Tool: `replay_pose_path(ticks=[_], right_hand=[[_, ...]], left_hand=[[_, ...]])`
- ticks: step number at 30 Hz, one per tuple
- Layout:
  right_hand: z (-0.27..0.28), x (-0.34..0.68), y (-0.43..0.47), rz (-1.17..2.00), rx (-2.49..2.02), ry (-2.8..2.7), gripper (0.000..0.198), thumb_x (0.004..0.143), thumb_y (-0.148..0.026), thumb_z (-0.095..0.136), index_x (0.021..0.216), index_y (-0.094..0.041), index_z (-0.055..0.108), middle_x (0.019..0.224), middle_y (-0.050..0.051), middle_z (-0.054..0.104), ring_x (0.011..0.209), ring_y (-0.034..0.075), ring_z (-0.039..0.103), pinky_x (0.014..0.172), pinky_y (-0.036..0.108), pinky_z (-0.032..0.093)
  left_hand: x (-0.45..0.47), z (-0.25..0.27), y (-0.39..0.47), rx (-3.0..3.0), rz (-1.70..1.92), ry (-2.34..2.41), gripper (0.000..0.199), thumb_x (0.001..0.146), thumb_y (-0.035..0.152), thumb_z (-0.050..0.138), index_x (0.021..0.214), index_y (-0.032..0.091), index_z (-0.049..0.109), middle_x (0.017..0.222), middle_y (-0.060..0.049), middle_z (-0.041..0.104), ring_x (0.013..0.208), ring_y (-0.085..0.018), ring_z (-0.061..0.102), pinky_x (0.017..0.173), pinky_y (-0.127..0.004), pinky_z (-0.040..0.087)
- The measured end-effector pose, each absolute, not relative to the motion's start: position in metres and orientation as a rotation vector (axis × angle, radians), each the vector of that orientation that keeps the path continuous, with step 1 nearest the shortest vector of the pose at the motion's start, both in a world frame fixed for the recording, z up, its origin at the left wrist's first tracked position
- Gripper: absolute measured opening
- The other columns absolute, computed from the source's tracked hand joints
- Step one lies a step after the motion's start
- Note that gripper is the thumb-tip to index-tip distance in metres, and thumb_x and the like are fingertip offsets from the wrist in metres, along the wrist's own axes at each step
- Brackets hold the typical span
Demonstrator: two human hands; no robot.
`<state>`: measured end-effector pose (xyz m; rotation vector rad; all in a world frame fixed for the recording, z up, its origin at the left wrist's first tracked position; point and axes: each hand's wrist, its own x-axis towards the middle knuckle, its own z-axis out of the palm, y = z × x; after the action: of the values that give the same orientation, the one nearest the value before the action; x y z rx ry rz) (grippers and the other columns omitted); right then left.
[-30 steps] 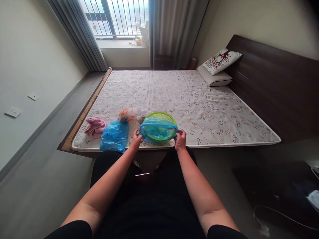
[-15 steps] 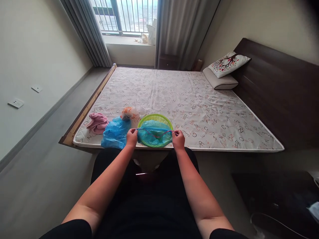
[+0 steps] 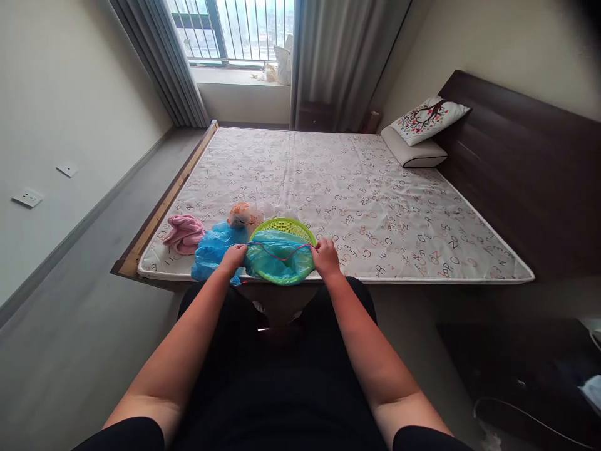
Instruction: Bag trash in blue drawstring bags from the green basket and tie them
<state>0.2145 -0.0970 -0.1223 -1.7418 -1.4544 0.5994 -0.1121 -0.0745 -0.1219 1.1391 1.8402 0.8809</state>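
A thin translucent blue plastic bag [image 3: 272, 266] is stretched between my two hands, with a red string along its edge. My left hand [image 3: 233, 255] pinches one side of the bag's edge, and my right hand [image 3: 326, 257] pinches the other. Behind and beneath the bag sits a green plastic basket [image 3: 283, 224], its front partly seen through the film. Close to my left hand lies a second, crumpled blue plastic bag [image 3: 210, 249]. Whether the held bag goes around the basket or only lies over it, I cannot tell.
A pink cloth [image 3: 183, 234] and a clear bag with orange print [image 3: 241, 214] lie on the mattress [image 3: 375, 219]. Two pillows [image 3: 422, 134] rest by the dark headboard [image 3: 507, 163]. A wooden bed rail [image 3: 166, 200] runs along the left.
Both hands have shifted left with the bag, the left one farther, so the bag is drawn wider. The basket has moved slightly left too.
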Motion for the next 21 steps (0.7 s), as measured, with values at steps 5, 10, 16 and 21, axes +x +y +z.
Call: replay_pose_path(ticks=[5,10,16,21], right_hand=[[-0.127,0.200,-0.096,0.582,-1.712,-1.406,0.020,0.094,-0.033,0.053,0.080,-0.028,0.041,0.089,0.007,0.068,0.089,0.024,0.064,0.086,0.037,0.051],[-0.134,0.191,-0.096,0.599,-1.770,-1.341,0.005,0.090,-0.031,0.051,0.089,-0.025,0.052,0.081,0.003,0.064,0.076,0.022,0.060,0.074,0.032,0.045],[-0.136,0.196,-0.085,0.670,-1.822,-1.267,0.032,0.075,-0.017,0.049,0.102,-0.021,0.067,0.098,0.008,0.074,0.091,0.024,0.067,0.086,0.034,0.051],[-0.129,0.197,-0.084,0.679,-1.877,-1.216,0.015,0.079,-0.020,0.049,0.082,-0.022,0.064,0.092,0.009,0.076,0.089,0.025,0.067,0.084,0.033,0.051]], left_hand=[[-0.111,-0.120,-0.069,1.038,0.960,1.836,0.037,0.087,0.027,0.063,0.120,0.015,0.076,0.108,-0.013,0.080,0.096,-0.026,0.076,0.090,-0.037,0.062],[-0.114,-0.117,-0.067,1.291,1.005,1.986,0.054,0.090,0.025,0.066,0.143,0.015,0.068,0.143,-0.019,0.072,0.131,-0.034,0.068,0.119,-0.044,0.048],[-0.118,-0.117,-0.063,1.387,0.905,1.987,0.028,0.097,0.029,0.054,0.102,0.017,0.080,0.122,-0.018,0.080,0.122,-0.037,0.071,0.110,-0.044,0.051],[-0.111,-0.120,-0.063,1.305,0.903,2.014,0.029,0.095,0.026,0.046,0.078,0.019,0.068,0.096,-0.016,0.077,0.101,-0.033,0.071,0.098,-0.042,0.054]])
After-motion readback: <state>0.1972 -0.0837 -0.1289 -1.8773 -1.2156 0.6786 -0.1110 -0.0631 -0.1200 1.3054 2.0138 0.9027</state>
